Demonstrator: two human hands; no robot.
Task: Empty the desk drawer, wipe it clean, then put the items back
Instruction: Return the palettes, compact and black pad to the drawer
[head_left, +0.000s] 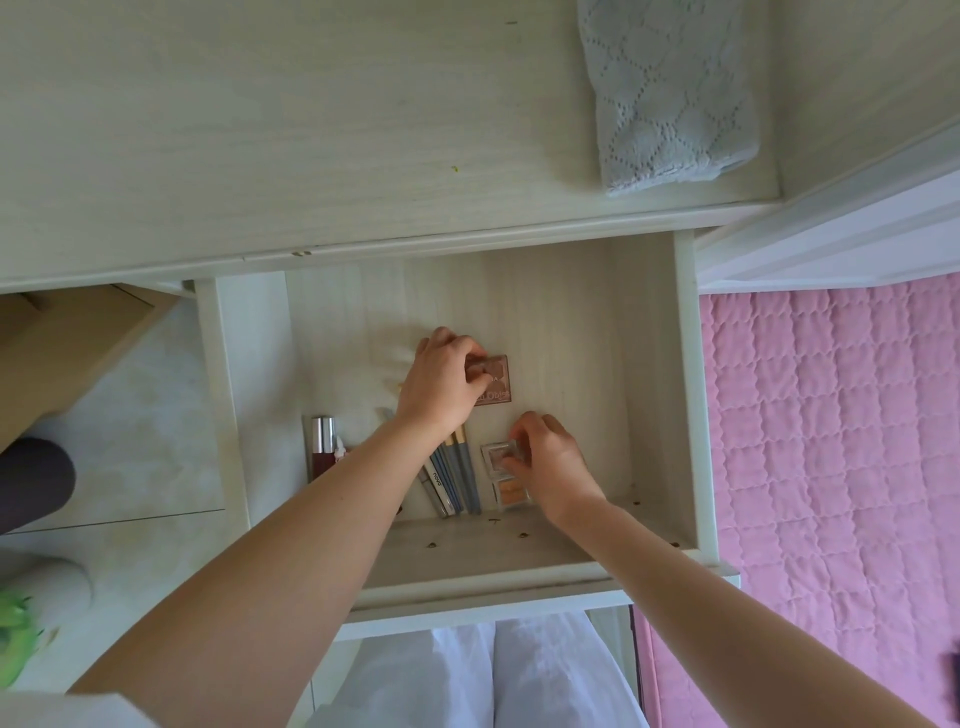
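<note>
1. Your left hand (444, 382), at the centre of the frame, curls its fingers around a brown square palette (496, 382) lying on the drawer floor.
2. Your right hand (553, 462), just below and to the right, pinches a small clear compact (501, 454) with bent fingers; a second, peach-toned compact (511, 493) lies touching it on the near side.
3. Left of the compacts, a bundle of pencils and brushes (452, 475) lies under your left forearm, with a red lip gloss tube (322, 447) further left.
4. The open drawer (691, 389) fills the middle of the frame below the desk top (260, 130).
5. A grey cloth (670, 88) lies folded at the upper right.
</note>
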